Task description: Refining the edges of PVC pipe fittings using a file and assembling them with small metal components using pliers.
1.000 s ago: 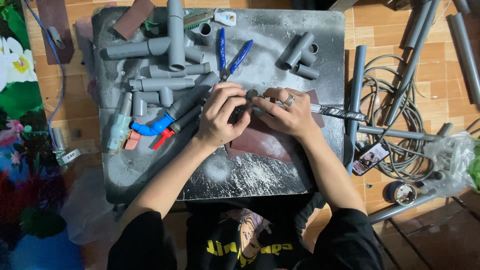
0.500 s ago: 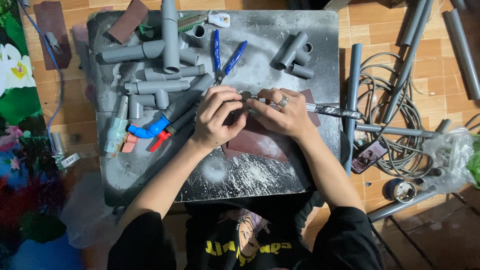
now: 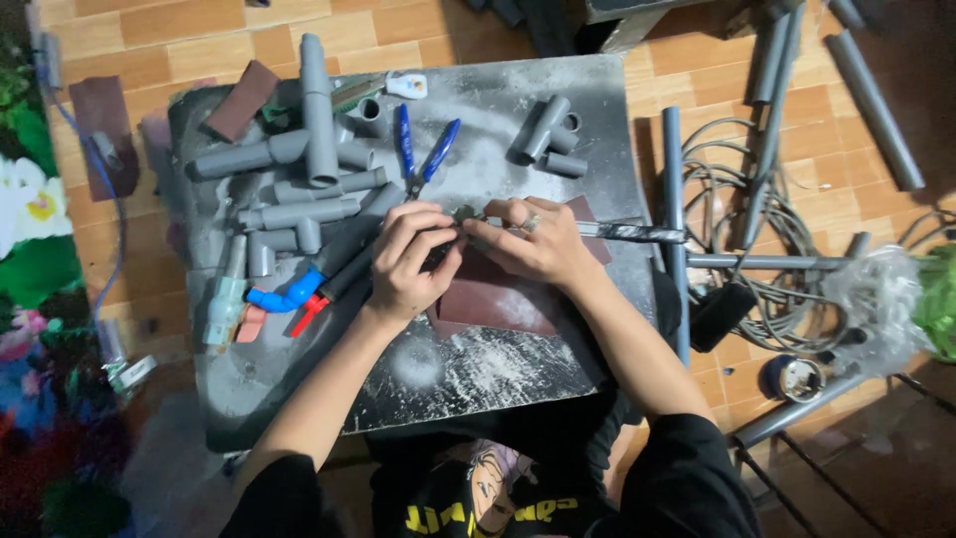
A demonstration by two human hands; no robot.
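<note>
Orange wooden floor [image 3: 468,25] under a dusty grey work board [image 3: 478,369], white powder smeared across its near half. Left hand [image 3: 410,261] and right hand [image 3: 533,242] meeting at the board's middle, fingertips pinched together on a small dark fitting [image 3: 464,214], mostly hidden between them; exact shape impossible to tell. Right hand ringed, resting over a long dark file [image 3: 627,233] running rightward off the board; cannot tell whether gripped or merely lying beneath the fingers. Reddish-brown sandpaper sheet [image 3: 503,299] flat under both hands. Just left: heap of grey pipe pieces [image 3: 299,189], blue elbow joint [image 3: 284,297], red-handled tool [image 3: 317,309]. Blue-handled pliers [image 3: 420,154] above the hands. Two grey tee joints [image 3: 548,134] toward the board's far right. Coiled grey cable [image 3: 767,249] and long grey pipes [image 3: 871,100] on the floor well to the right.
</note>
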